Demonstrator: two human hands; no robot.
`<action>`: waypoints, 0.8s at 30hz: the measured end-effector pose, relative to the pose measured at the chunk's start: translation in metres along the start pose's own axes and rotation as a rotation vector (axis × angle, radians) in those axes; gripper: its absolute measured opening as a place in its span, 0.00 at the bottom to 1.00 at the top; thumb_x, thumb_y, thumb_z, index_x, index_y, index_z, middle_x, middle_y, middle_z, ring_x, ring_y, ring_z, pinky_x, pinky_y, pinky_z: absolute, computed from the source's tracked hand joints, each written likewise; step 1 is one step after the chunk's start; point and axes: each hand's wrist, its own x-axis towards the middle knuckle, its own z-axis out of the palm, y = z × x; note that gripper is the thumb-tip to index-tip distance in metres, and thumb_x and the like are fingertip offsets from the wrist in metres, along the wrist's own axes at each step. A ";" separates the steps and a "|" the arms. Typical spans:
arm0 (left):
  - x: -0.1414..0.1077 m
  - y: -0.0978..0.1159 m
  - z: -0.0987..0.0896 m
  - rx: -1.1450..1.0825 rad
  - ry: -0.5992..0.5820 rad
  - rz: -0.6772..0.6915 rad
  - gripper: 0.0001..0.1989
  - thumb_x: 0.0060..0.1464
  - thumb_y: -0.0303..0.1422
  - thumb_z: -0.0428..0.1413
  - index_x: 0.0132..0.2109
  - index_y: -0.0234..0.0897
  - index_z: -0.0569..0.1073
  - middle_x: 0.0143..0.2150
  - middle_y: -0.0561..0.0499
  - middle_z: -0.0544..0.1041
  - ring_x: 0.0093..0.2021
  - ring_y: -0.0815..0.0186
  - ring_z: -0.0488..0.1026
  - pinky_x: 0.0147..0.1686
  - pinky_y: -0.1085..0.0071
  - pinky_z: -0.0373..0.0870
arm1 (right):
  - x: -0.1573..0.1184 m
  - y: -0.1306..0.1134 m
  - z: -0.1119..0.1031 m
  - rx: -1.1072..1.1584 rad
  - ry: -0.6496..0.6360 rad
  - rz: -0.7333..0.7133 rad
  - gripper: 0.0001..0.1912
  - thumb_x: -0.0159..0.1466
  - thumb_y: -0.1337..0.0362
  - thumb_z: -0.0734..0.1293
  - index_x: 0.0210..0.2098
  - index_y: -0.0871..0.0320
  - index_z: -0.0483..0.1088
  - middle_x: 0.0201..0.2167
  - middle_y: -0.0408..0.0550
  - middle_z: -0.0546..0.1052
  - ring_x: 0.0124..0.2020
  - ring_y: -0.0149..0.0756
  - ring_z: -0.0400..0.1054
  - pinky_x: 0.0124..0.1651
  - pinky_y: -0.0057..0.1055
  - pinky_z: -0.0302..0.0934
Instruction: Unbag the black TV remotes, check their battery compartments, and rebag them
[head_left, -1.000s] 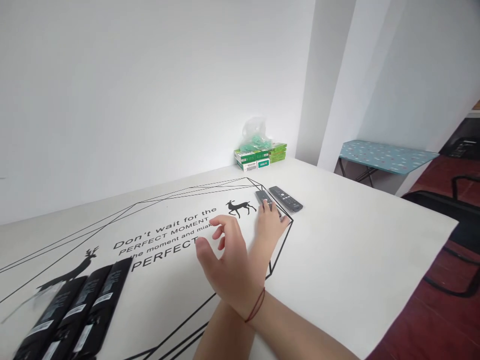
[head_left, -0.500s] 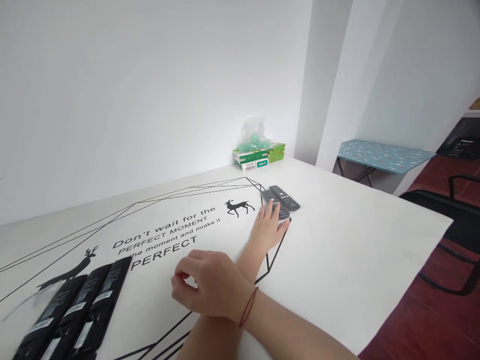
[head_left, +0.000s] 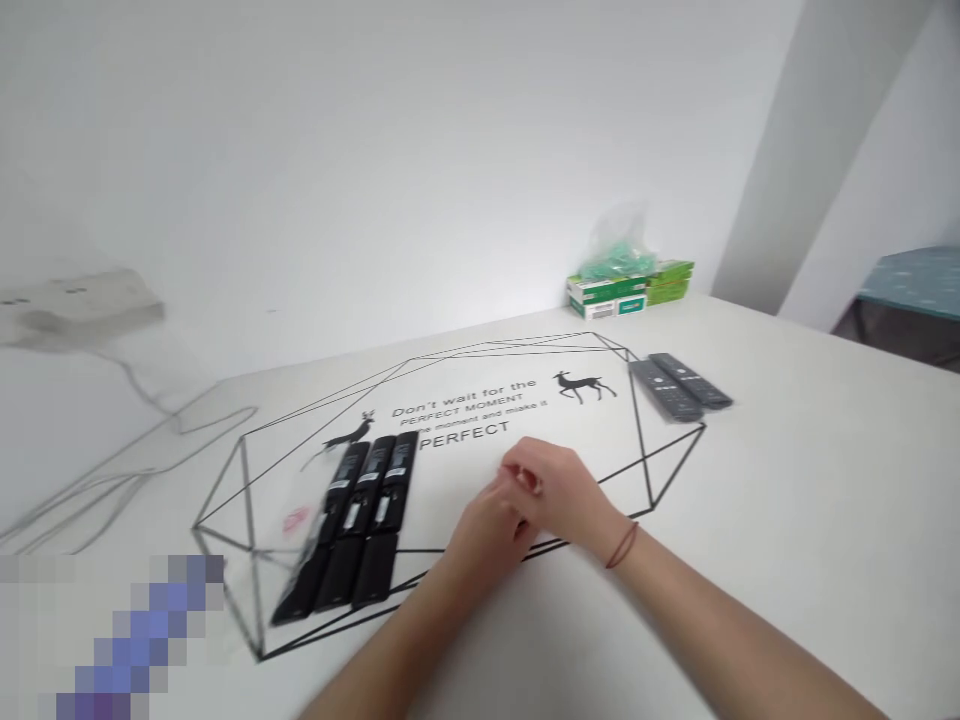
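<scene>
Head view: left hand (head_left: 489, 522) and right hand (head_left: 564, 490) are touching, both curled — pinching anything, cannot tell. Two remotes (head_left: 666, 391) are lying paired at right, seemingly settled; three remotes (head_left: 362, 522) are lying backs-up at left — remainder unclear.

Looks bright here, with a big white wall (head_left: 360, 150) behind a white table (head_left: 810, 500), and a blue table (head_left: 911, 285) far right.

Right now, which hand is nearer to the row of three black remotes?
Left. The left hand is to the right of the three black remotes, apart from them; the right hand, up against the left one, is farther right.
</scene>
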 end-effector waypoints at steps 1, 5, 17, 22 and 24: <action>-0.010 0.007 -0.012 0.158 0.046 0.029 0.06 0.46 0.33 0.58 0.34 0.41 0.76 0.38 0.46 0.75 0.50 0.51 0.67 0.47 0.64 0.64 | -0.001 0.001 0.001 0.002 -0.012 0.013 0.07 0.61 0.68 0.60 0.26 0.55 0.65 0.24 0.43 0.70 0.25 0.31 0.62 0.29 0.29 0.57; -0.035 0.041 -0.055 0.903 0.361 0.158 0.12 0.55 0.40 0.51 0.37 0.40 0.76 0.21 0.54 0.67 0.24 0.67 0.63 0.32 0.70 0.62 | -0.011 -0.001 0.017 -0.024 -0.131 0.031 0.08 0.63 0.66 0.59 0.28 0.54 0.66 0.24 0.43 0.71 0.25 0.34 0.63 0.29 0.32 0.58; -0.040 0.062 -0.128 0.942 0.848 0.049 0.15 0.57 0.38 0.45 0.26 0.39 0.70 0.19 0.55 0.65 0.23 0.68 0.62 0.26 0.72 0.56 | -0.004 -0.060 0.123 -0.163 -0.356 -0.229 0.32 0.55 0.51 0.68 0.54 0.63 0.64 0.51 0.59 0.71 0.49 0.52 0.63 0.49 0.47 0.60; -0.034 0.052 -0.122 1.060 0.741 0.024 0.15 0.57 0.37 0.44 0.25 0.39 0.65 0.21 0.54 0.67 0.24 0.68 0.62 0.26 0.72 0.55 | -0.001 -0.058 0.115 -0.185 -0.397 -0.218 0.24 0.56 0.53 0.69 0.47 0.63 0.70 0.44 0.58 0.73 0.45 0.50 0.65 0.45 0.46 0.62; -0.031 0.049 -0.117 1.123 0.662 -0.004 0.14 0.58 0.35 0.43 0.28 0.39 0.68 0.24 0.53 0.69 0.27 0.67 0.64 0.29 0.71 0.57 | -0.006 -0.055 0.104 -0.200 -0.416 -0.200 0.23 0.56 0.55 0.69 0.46 0.63 0.70 0.43 0.58 0.73 0.44 0.50 0.65 0.44 0.45 0.63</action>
